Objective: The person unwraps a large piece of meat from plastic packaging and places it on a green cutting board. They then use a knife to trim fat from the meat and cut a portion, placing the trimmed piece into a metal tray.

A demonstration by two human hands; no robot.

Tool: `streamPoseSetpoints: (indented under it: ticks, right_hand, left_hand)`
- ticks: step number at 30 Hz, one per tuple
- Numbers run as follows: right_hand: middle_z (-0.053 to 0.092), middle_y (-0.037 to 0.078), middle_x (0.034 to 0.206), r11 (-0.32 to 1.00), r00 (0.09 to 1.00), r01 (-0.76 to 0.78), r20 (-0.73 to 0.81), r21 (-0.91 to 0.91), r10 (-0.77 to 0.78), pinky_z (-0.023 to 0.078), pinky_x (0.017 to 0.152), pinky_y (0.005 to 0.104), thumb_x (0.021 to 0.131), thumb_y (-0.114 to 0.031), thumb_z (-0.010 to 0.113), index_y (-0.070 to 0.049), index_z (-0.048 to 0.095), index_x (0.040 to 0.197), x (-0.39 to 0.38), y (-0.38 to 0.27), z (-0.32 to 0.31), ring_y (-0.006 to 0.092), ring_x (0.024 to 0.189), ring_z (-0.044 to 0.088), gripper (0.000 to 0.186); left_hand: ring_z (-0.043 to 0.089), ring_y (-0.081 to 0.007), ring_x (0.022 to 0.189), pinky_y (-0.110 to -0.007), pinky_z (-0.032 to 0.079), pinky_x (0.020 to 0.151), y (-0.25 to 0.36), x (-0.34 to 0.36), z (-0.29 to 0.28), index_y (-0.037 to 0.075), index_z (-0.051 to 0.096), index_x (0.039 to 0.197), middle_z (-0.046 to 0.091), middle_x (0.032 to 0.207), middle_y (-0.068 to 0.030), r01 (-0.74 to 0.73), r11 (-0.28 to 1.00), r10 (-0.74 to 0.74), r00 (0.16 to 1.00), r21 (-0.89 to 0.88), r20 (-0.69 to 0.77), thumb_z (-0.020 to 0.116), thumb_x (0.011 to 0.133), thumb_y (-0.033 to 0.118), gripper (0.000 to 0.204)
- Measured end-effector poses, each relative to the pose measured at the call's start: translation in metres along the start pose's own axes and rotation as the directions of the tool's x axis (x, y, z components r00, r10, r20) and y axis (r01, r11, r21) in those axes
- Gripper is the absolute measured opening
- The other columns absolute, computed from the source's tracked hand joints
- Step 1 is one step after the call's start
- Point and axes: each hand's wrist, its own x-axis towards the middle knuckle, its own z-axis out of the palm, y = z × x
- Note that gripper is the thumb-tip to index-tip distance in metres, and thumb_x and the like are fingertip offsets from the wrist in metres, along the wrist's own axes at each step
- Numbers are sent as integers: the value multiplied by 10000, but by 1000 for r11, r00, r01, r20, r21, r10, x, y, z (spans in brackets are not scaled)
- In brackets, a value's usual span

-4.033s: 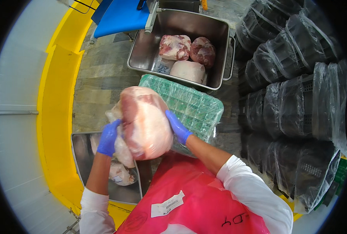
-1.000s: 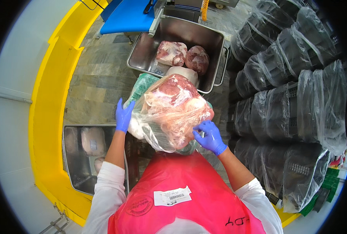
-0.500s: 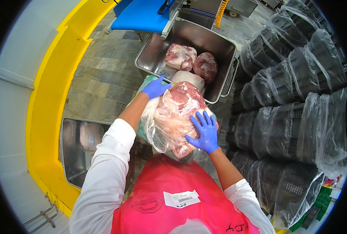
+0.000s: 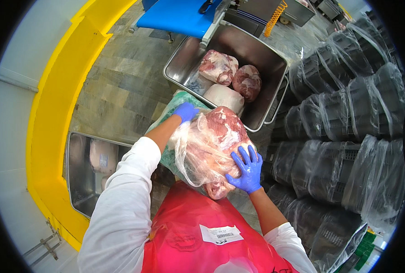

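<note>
A large raw piece of meat [image 4: 225,132] lies in front of me, partly wrapped in a clear plastic bag [image 4: 183,150]. Beneath it is a green surface or sheet [image 4: 170,157]; which one I cannot tell. In a blue glove, my left hand [image 4: 185,112] has its fingers curled into the bag's film at the meat's far left side. My right hand [image 4: 248,172], gloved too, rests with spread fingers on the right side of the meat. Just beyond stands a deep metal tub [image 4: 275,59] holding a few more pieces of meat [image 4: 247,83].
Stacks of dark crates [image 4: 330,164] wrapped in clear film rise on the right. At left, a second metal tub [image 4: 82,191] holds meat, beside a yellow wall guard [image 4: 52,136]. A blue conveyor belt [image 4: 175,18] reaches over the far tub's edge.
My left hand's fingers have curled in on the film. The right hand stays spread on the meat. The view has shifted, so the scene sits slightly lower and farther right.
</note>
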Motion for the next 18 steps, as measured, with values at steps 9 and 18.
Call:
streamPoseSetpoints:
  ticks: [9, 18]
  right_hand:
    - [534, 103, 1491, 999, 997, 26, 69, -22, -25, 331, 1071, 590, 673, -599, 817, -231, 653, 1400, 12, 5, -4, 420, 1419, 409, 831]
    - [419, 197, 1589, 988, 994, -108, 8, -108, 110, 366, 1002, 575, 664, -606, 825, -168, 531, 1512, 2, -25, 5, 451, 1408, 393, 998]
  left_hand:
    - [740, -287, 833, -442, 573, 779, -92, -99, 123, 8, 787, 1019, 769, 1032, -235, 196, 652, -123, 981, -733, 152, 761, 884, 281, 306]
    - [727, -288, 1062, -427, 553, 901, -47, -215, 185, -10, 725, 1199, 751, 1170, -226, 228, 580, -63, 970, -782, 236, 672, 944, 168, 315]
